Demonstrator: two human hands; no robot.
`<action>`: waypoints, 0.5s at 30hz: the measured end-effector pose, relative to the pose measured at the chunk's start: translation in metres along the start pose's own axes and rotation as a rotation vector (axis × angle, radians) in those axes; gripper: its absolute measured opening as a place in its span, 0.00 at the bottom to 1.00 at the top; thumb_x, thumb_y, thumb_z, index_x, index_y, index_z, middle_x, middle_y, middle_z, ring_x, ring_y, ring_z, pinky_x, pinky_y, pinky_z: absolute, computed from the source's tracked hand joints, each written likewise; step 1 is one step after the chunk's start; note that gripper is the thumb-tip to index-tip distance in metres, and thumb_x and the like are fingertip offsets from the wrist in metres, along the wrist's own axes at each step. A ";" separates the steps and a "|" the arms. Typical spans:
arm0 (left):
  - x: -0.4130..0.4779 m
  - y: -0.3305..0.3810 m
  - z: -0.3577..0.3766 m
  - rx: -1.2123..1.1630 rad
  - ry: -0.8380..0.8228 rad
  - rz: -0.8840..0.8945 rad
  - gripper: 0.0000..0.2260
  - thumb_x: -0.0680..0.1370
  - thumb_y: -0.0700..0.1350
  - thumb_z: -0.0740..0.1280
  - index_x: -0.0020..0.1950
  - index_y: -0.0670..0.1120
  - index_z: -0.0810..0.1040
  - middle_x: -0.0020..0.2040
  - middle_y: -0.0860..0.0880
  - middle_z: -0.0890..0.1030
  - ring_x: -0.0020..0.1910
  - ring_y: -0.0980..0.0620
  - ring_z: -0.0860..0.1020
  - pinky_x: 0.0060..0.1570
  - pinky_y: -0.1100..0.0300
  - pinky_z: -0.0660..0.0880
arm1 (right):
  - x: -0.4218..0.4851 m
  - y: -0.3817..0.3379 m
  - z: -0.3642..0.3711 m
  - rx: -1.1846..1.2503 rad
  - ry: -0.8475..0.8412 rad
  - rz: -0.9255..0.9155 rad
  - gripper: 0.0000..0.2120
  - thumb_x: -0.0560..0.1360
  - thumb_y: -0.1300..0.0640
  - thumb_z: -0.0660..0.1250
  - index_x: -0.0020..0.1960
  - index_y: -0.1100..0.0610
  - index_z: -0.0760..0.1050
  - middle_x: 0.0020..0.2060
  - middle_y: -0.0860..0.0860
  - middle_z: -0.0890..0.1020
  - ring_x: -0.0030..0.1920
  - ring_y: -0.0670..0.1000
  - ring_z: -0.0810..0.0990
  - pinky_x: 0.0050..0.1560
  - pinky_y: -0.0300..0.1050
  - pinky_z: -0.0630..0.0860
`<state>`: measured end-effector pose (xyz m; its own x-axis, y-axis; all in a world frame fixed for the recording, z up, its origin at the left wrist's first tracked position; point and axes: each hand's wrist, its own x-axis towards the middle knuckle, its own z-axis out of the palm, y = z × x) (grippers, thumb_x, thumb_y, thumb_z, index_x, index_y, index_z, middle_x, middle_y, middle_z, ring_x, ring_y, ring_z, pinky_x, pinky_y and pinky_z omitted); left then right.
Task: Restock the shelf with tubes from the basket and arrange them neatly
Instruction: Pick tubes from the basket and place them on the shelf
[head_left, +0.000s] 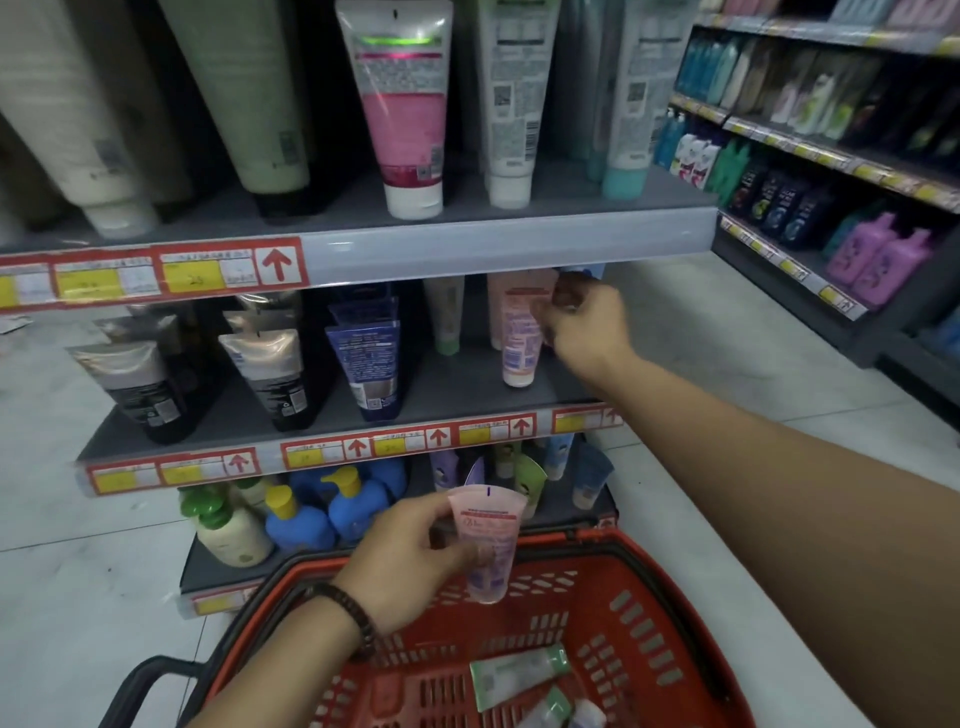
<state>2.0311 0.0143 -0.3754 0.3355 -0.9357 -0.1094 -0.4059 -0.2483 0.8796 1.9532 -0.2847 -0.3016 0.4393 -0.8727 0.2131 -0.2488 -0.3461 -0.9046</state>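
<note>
- Red basket (670, 582) sits lowest and closest to the lens, with green-and-white tubes (514, 673) lying flat on its slatted floor.
- Fingers (439, 514) and thumb of the left hand (405, 566) are curled round a pink tube (488, 540), pinching its left side. The tube is upright, flat crimped end up and cap down, held above the far end of the basket and in front of the bottom shelf.
- A dark beaded bracelet (353, 613) circles the left wrist, and the forearm runs down to the bottom edge.
- The right hand (587, 322) is up at the right end of the middle shelf (457, 379). Its fingers are bent toward the top of a standing pink tube (519, 332). Blur and shadow hide the fingertips, so I cannot tell whether they grasp it or only touch it.
- That tube stands cap down near the shelf's front edge, with more pale tubes just behind it.
- The right forearm stretches back to the lower right corner.
- Further left on the middle shelf stand a green-capped tube (447, 322), blue tubes (371, 364) and dark tubes (270, 374).
- Large tubes (410, 104) line the shelf above, and blue pump bottles (301, 519) stand on the shelf below.
</note>
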 end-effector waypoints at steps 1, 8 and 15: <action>0.002 0.000 0.000 0.000 0.017 -0.005 0.15 0.80 0.46 0.79 0.64 0.60 0.85 0.54 0.62 0.90 0.56 0.60 0.87 0.63 0.53 0.83 | 0.003 0.000 0.004 -0.011 0.004 -0.028 0.03 0.77 0.51 0.75 0.49 0.44 0.83 0.50 0.51 0.90 0.50 0.57 0.88 0.56 0.65 0.86; 0.015 0.000 0.003 -0.086 0.231 0.011 0.16 0.81 0.43 0.78 0.67 0.57 0.85 0.55 0.61 0.90 0.56 0.59 0.87 0.61 0.55 0.83 | 0.011 0.013 0.017 0.021 -0.011 0.012 0.09 0.81 0.45 0.68 0.57 0.46 0.82 0.58 0.53 0.89 0.56 0.59 0.89 0.60 0.63 0.87; 0.032 -0.003 -0.005 -0.046 0.331 -0.065 0.11 0.80 0.47 0.79 0.62 0.55 0.87 0.52 0.61 0.90 0.53 0.60 0.87 0.58 0.50 0.85 | 0.021 0.025 0.016 0.025 -0.070 0.033 0.08 0.75 0.38 0.65 0.51 0.34 0.80 0.56 0.51 0.89 0.55 0.59 0.89 0.58 0.64 0.87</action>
<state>2.0471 -0.0141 -0.3791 0.6202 -0.7843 -0.0164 -0.3380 -0.2860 0.8966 1.9697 -0.3058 -0.3252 0.4907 -0.8570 0.1572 -0.2429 -0.3078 -0.9199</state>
